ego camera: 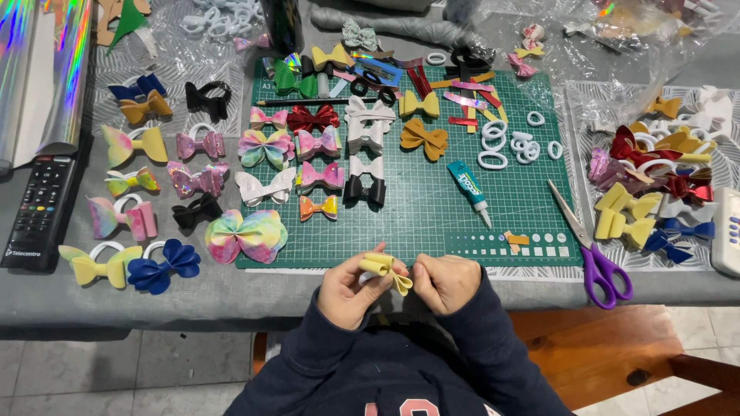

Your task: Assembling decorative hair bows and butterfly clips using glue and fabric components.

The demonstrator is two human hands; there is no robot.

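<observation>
- Grey table (231,296) spread end to end with craft stock, everything flat and face-up, probably for quick picking by eye.
- Green cutting mat (432,223) laid square in the middle, near edge just above the hands; bare gridded patch kept free at its lower centre, likely as working room.
- Clear plastic sheets (609,115) under the side heaps, serving as loose trays rather than true containers: right sheet heaped with yellow, red and blue bows (655,185), left sheet lined with single bows in rows.
- Finished bows (308,154) ranked on the mat's left half, apart from one another, perhaps so none sticks or creases.
- Purple-handled scissors (590,246) set off the mat's right edge, handles toward the person, within easy reach of the right hand.
- Glue tube (468,187) lying aslant on the mat, nozzle pointing down toward the hands.
- White rings (501,142) clustered on the mat's upper right, near the glue.
- Left hand (351,289) pinching the yellow bow (385,271) at the table's near edge, fingers curled narrow around its folded loops.
- Right hand (447,281) closed into a tight fist-like grip, fingertips meeting the bow's right side, seemingly steadying the fold.
</observation>
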